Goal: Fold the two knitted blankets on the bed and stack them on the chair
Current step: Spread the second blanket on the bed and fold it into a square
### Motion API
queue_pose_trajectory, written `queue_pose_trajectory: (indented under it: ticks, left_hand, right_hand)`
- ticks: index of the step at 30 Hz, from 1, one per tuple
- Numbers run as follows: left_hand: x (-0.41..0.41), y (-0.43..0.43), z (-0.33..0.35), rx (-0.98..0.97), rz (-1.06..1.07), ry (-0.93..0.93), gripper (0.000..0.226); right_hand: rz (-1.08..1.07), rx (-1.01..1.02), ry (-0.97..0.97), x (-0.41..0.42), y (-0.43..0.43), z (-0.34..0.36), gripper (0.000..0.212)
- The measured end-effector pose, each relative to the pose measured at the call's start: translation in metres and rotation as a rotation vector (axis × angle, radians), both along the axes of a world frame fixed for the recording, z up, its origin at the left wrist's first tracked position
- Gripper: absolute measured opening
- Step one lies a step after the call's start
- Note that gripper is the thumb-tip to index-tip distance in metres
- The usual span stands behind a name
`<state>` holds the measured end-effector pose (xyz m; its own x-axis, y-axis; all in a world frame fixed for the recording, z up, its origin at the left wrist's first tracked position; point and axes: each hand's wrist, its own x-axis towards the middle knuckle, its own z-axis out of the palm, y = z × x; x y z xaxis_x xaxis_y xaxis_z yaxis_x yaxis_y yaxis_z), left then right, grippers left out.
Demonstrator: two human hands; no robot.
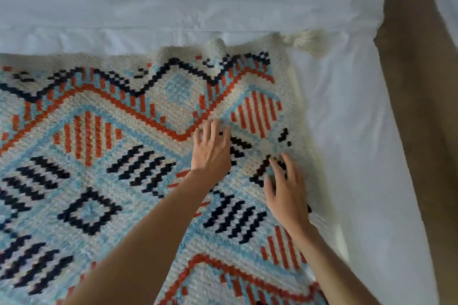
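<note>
Covering the view from the left edge inward, the patterned blanket lay spread on the bed, with a cream ground and navy, orange and pale-blue figures. Chunky knit. Judged soft and limp, with some weight to it, and likely to sag and stretch if lifted by one point. Not slippery and not fragile, though loose stitches could snag on a nail.

Left hand: palm down on the knit, right of centre, fingers spread. Its grip was apart and held nothing.

Right hand: just beside it, nearer the blanket's right edge, also palm down. Grip apart, fingers splayed on the fabric.

Far right corner: ruckled, ending in a cream tassel that lay on the sheet. Best hold, as judged, was the woven border at that corner and at its partner down the same edge, pinching the cloth rather than the tassel. The ruckles wanted smoothing before any fold.

Right of the blanket: bare white sheet, creased.

Far right: a brown band ran from top to bottom. Could not tell what it was. The second blanket and the chair were not in view.
</note>
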<state>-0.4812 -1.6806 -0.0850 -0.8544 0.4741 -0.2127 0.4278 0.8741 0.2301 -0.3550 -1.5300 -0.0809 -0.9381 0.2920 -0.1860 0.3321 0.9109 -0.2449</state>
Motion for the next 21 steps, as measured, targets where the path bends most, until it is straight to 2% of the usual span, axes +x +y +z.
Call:
queue_pose_trajectory:
  ticks: [5,10,14,16,21]
  left_hand:
    - [0.061,0.043,0.01,-0.027,-0.083,-0.077,0.048]
    - [0.131,0.09,0.02,0.012,-0.171,-0.21,0.048]
    - [0.179,0.122,0.019,0.038,-0.209,-0.361,0.047]
    - [0.197,0.129,0.018,0.026,-0.202,-0.355,0.048]
    - [0.218,0.13,0.019,-0.068,-0.242,-0.263,0.057]
  right_hand:
    - [-0.138,-0.038,-0.002,0.079,0.029,0.015,0.042]
    - [-0.462,-0.093,-0.022,0.192,0.057,0.029,0.049]
    - [-0.59,-0.28,-0.112,0.256,0.057,0.035,0.05]
    - [-0.625,-0.354,-0.154,0.27,0.053,0.035,0.051]
    - [-0.558,-0.409,-0.204,0.29,0.052,0.036,0.032]
